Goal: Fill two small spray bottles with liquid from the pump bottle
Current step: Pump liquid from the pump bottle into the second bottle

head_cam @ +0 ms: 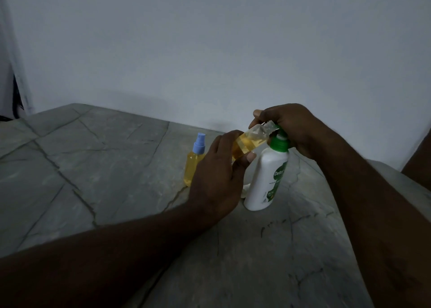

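A white pump bottle (263, 179) with a green pump head stands upright on the stone surface. My right hand (293, 130) rests on top of that pump head. My left hand (219, 174) grips a small clear spray bottle (251, 139) with no cap, tilted, its open neck up against the pump nozzle. It is about half full of yellow liquid. A second small spray bottle (193, 167), full of yellow liquid and closed with a blue spray cap, stands upright just left of my left hand.
The grey stone slab (105, 158) has cracks and seams and ends at a pale wall (210, 51) close behind the bottles. A small white object (245, 191) lies at the pump bottle's base, mostly hidden. The light is dim.
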### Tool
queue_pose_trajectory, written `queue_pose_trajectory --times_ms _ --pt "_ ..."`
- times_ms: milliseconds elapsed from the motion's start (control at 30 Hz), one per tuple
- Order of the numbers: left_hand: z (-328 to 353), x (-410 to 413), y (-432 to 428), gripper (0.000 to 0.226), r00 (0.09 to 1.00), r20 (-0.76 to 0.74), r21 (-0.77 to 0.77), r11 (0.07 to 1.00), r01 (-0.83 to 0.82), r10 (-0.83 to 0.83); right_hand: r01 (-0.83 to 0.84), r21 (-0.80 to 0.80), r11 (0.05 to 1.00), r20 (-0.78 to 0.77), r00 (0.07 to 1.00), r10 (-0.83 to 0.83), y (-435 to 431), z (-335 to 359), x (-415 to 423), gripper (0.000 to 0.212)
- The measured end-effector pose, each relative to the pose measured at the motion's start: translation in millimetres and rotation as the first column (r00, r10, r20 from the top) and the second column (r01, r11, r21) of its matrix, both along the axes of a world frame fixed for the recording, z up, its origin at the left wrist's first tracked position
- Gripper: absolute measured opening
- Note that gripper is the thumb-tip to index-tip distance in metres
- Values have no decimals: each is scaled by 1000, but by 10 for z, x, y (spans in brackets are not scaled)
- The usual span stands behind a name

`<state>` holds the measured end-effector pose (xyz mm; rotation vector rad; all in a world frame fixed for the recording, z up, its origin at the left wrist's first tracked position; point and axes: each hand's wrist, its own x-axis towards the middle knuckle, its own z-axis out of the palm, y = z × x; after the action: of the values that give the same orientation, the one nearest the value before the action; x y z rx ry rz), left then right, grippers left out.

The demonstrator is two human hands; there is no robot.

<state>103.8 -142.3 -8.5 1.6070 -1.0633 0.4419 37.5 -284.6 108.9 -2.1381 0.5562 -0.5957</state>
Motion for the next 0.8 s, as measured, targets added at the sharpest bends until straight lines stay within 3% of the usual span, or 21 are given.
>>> queue_pose_trajectory --times_ms 267,567,800 --pt "-6 8 -3 47 1000 28 4 1000 -1 1 -8 -90 996 46 999 13 14 47 -34 28" --pt "-17 23 -6 46 1000 27 -10 1000 1 -1 -4 66 998 30 1000 2 17 -13 -13 31" --pt "-16 10 -6 46 1000 26 -9 1000 13 -13 -19 -41 999 38 999 21 -2 31 -34 28"
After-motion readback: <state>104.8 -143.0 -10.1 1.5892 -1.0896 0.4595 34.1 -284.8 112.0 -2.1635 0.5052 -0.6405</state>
